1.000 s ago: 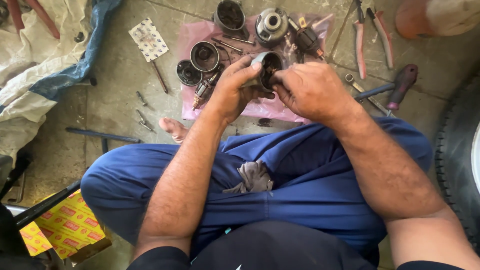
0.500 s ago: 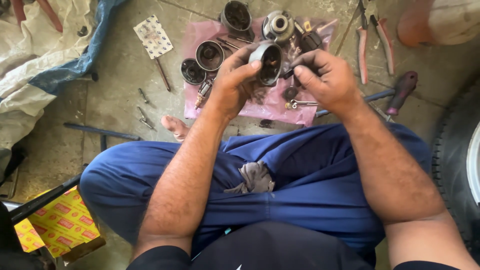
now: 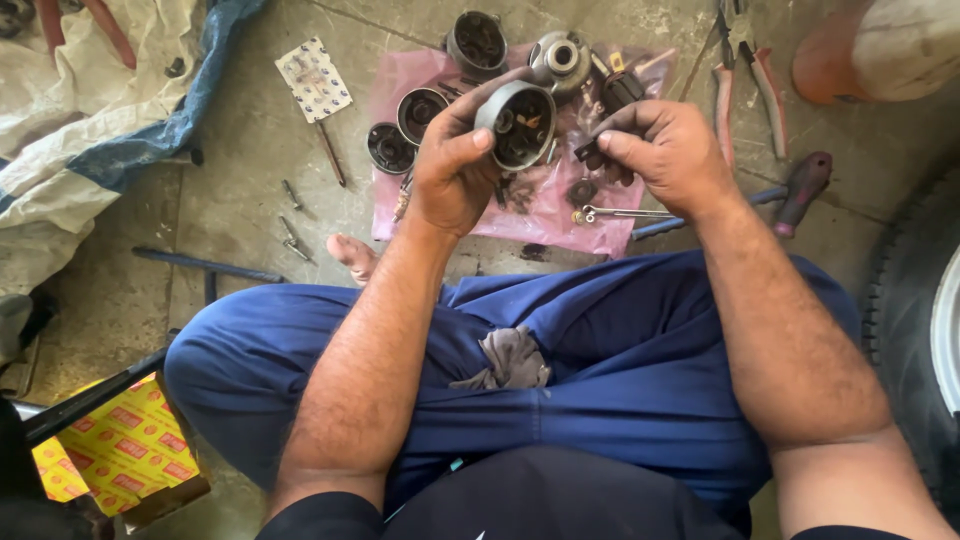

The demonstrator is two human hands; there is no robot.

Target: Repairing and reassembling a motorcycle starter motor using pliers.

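My left hand (image 3: 452, 165) grips a round grey metal housing (image 3: 520, 122), its open side turned up toward me with small parts inside. My right hand (image 3: 665, 150) is just right of it, apart from the housing, with finger and thumb pinched on a small dark part (image 3: 590, 149). Both hands hover over a pink plastic sheet (image 3: 560, 215) on the concrete floor, above my crossed legs in blue trousers.
The pink sheet carries more round housings (image 3: 477, 42), a silver motor piece (image 3: 561, 58) and a small spanner (image 3: 625, 212). Pliers (image 3: 745, 60) and a maroon-handled screwdriver (image 3: 797, 190) lie to the right, a tyre (image 3: 915, 330) at the right edge, a yellow box (image 3: 120, 445) lower left.
My hands have come apart: the right hand left the housing and moved right, pinching a small part. The left hand turned the housing's open side up.
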